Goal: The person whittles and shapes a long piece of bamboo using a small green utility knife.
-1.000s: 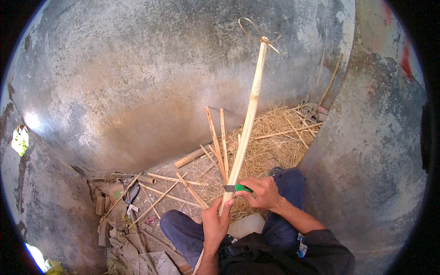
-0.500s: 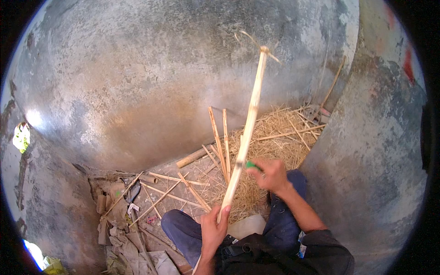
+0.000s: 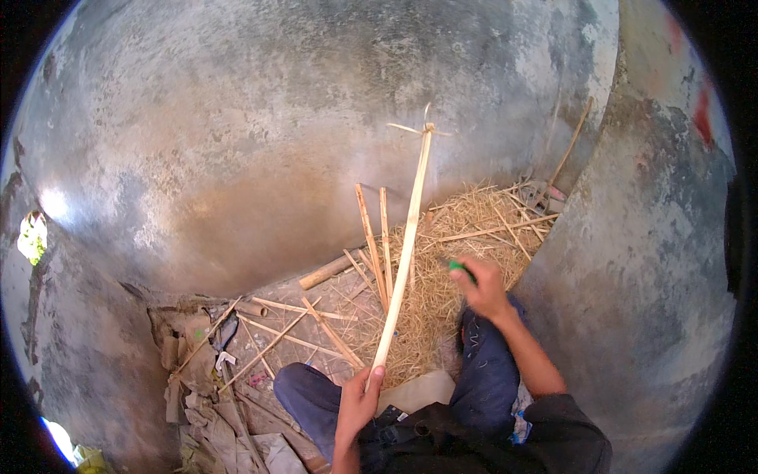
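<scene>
My left hand (image 3: 362, 403) is closed around the lower end of a long, pale bamboo strip (image 3: 405, 265). The strip rises away from me, leaning slightly right, with thin curled slivers at its far tip. To the right of it, my right hand (image 3: 484, 286) grips a small green-handled knife (image 3: 461, 270), apart from the strip. Its short blade is blurred and hard to make out. Beneath both hands, a heap of straw-coloured shavings (image 3: 442, 316) covers the floor between my knees.
Two split strips (image 3: 384, 237) lean upright against the grey wall (image 3: 237, 158). Loose strips (image 3: 276, 347) lie crossed at the left, near a bamboo pole (image 3: 325, 272) and crumpled sacking (image 3: 217, 426). A thin stick (image 3: 572, 142) leans in the far right corner.
The strip's far end has come down and nearer, and the strip has turned in my left hand. My right hand has moved away from it, up and to the right, with the knife.
</scene>
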Motion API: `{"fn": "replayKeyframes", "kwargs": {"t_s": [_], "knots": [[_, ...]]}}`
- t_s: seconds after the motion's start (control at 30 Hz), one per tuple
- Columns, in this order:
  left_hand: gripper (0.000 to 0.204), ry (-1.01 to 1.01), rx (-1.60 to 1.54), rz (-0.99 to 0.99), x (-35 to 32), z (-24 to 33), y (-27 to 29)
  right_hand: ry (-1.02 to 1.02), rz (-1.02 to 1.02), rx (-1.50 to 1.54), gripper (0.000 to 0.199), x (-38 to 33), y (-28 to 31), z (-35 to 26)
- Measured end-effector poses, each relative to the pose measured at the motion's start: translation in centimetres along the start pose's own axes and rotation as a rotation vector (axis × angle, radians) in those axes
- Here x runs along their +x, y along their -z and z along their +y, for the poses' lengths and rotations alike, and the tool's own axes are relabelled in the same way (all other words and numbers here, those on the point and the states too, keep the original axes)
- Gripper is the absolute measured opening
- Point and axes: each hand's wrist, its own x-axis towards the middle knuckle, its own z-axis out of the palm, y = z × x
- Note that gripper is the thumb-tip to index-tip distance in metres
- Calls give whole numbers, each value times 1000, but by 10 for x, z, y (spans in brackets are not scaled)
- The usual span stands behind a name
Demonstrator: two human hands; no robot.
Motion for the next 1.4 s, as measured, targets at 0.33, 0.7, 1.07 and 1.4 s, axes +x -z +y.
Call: {"fn": "replayKeyframes", "kwargs": {"t_s": [0.33, 0.7, 1.07, 1.4], "knots": [[42, -111, 20, 48, 15, 50, -14, 210, -177, 49, 28, -36, -31, -68], [43, -90, 133, 89, 14, 63, -20, 226, -4, -2, 31, -18, -25, -64], [47, 3, -72, -255, -14, 19, -20, -114, 238, 69, 40, 30, 36, 25], [38, -57, -357, -218, 21, 42, -25, 170, -192, 107, 26, -34, -15, -54]]}}
